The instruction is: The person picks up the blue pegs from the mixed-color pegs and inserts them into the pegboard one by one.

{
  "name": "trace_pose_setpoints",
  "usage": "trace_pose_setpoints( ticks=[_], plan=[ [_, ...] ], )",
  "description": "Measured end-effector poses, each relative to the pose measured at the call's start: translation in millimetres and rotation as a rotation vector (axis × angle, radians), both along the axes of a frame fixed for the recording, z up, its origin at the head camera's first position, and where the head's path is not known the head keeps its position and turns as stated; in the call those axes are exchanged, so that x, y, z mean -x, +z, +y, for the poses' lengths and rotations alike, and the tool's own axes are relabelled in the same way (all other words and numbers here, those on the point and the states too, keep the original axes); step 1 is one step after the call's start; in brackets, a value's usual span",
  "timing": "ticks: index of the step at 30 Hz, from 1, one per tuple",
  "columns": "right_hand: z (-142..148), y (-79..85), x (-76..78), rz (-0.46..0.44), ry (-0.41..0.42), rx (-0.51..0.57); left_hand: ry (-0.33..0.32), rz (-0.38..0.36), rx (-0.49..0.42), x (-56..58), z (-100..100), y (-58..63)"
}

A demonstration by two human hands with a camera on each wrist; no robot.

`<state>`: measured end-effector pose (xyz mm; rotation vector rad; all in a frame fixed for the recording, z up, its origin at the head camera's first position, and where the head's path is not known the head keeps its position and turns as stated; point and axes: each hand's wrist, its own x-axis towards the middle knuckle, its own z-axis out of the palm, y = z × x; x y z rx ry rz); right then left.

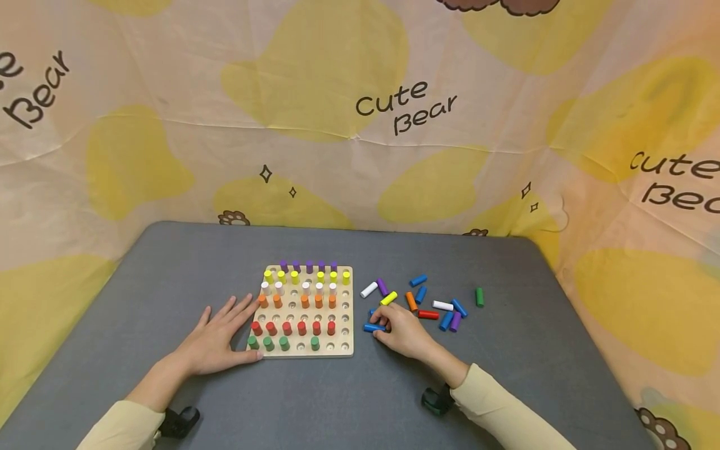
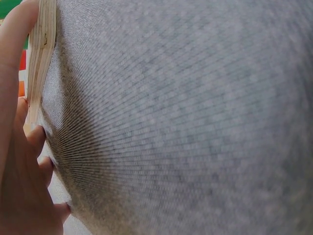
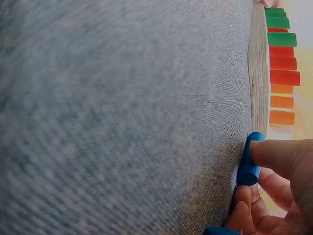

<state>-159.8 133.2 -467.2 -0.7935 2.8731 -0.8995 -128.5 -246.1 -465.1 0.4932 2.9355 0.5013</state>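
Observation:
A square wooden pegboard (image 1: 337, 354) lies on the table, with rows of purple, yellow, white, orange, red and green pegs upright in its holes. Between the orange and red rows runs a row of bare holes. My left hand (image 1: 216, 347) rests spread at the board's left side, its thumb at the near left corner. Right of the board, my right hand (image 1: 407, 334) pinches a blue peg (image 3: 250, 159) between thumb and fingers, close to the tabletop. Another blue peg (image 3: 221, 230) shows below the fingers in the right wrist view.
Loose pegs lie scattered right of the board, among them a white peg (image 1: 369, 289), a yellow peg (image 1: 389, 299), a red peg (image 1: 429, 315) and several blue ones. One green peg (image 1: 479, 297) lies farthest right. Patterned cloth (image 1: 349, 162) hangs behind the grey table (image 1: 337, 406).

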Motion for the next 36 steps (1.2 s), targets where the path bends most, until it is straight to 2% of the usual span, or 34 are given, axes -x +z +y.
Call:
trace_pose_setpoints(
  ticks=[8,23,36],
  plan=[
    [-1,-0.4,0.5,-0.019,-0.003,-0.012,0.010,-0.020,-0.015,-1.0,0,-2.6],
    [-1,8.4,-3.5,-0.013,0.000,0.024,0.005,-0.021,-0.019,0.4,0,-4.8],
    [-5,16.3,4.9,-0.018,-0.045,0.038,-0.002,-0.018,-0.019,1.3,1,-2.2]
  ],
)
